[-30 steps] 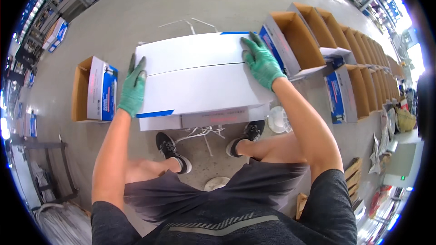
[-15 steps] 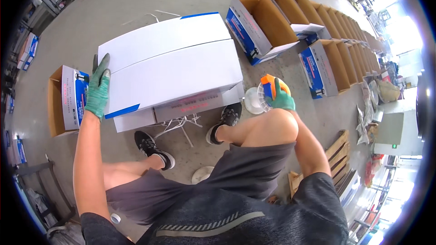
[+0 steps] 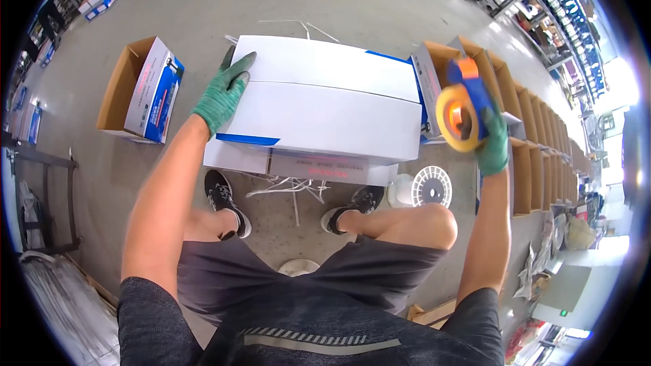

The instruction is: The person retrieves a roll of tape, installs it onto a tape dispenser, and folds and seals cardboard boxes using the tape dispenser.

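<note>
A closed white carton (image 3: pixel 325 108) with blue corners lies in front of me, a seam running along its top between two flaps. My left hand (image 3: pixel 222 98), in a green glove with dark fingertips, rests at the carton's left end, its fingers apart and lying on the top. Off the carton's right end, my right hand (image 3: pixel 495 142), gloved too, is closed around a blue and orange tape dispenser (image 3: pixel 478 91) that carries a yellowish roll of tape. The dispenser is raised and somewhat blurred. Its grip is partly hidden by the fingers.
Another carton (image 3: pixel 264 160) supports the white one. White strapping (image 3: pixel 291 186) lies tangled below, beside my shoes. A white slotted reel (image 3: pixel 431 186) stands by my right knee. Open cartons (image 3: pixel 532 115) form rows at the right; one open carton (image 3: pixel 146 91) stands at the left.
My right hand has lifted the tape dispenser from beside my right knee to the carton's right end. The view has shifted, while my left hand stays on the carton's left end.
</note>
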`<state>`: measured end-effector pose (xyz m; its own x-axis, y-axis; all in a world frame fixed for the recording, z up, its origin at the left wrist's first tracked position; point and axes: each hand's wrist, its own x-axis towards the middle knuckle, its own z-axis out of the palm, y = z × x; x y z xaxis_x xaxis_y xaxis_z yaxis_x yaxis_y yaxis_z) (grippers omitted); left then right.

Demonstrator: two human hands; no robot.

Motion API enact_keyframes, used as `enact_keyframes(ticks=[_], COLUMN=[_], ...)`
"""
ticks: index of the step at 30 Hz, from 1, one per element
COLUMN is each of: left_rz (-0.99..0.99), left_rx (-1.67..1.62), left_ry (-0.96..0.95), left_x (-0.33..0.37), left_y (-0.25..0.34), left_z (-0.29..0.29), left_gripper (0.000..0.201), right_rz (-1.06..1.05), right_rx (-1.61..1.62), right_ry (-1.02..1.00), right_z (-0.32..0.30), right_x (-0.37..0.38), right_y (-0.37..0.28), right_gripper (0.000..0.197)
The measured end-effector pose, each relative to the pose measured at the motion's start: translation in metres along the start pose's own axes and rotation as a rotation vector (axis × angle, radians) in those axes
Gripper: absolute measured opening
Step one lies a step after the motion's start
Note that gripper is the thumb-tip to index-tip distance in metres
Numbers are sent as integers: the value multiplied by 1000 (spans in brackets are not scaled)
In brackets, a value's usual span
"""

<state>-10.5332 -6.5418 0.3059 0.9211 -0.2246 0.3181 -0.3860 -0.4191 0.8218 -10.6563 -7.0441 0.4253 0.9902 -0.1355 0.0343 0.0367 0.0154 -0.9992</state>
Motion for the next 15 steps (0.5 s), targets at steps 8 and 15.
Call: enact_keyframes(ticks=[8,15], left_rz=[-26,-55], left_rx=[-92,205], left_ry=[3,44], left_x=[-2,1], left_y=[-2,-2], left_z=[3,2], left_gripper=[40,41], right_rz=[36,83], right_rx=[-329,-583], right_ry=[-676,-846], right_z=[177,180], right_x=[94,117], right_y=[-50,-28], right_gripper=[61,72])
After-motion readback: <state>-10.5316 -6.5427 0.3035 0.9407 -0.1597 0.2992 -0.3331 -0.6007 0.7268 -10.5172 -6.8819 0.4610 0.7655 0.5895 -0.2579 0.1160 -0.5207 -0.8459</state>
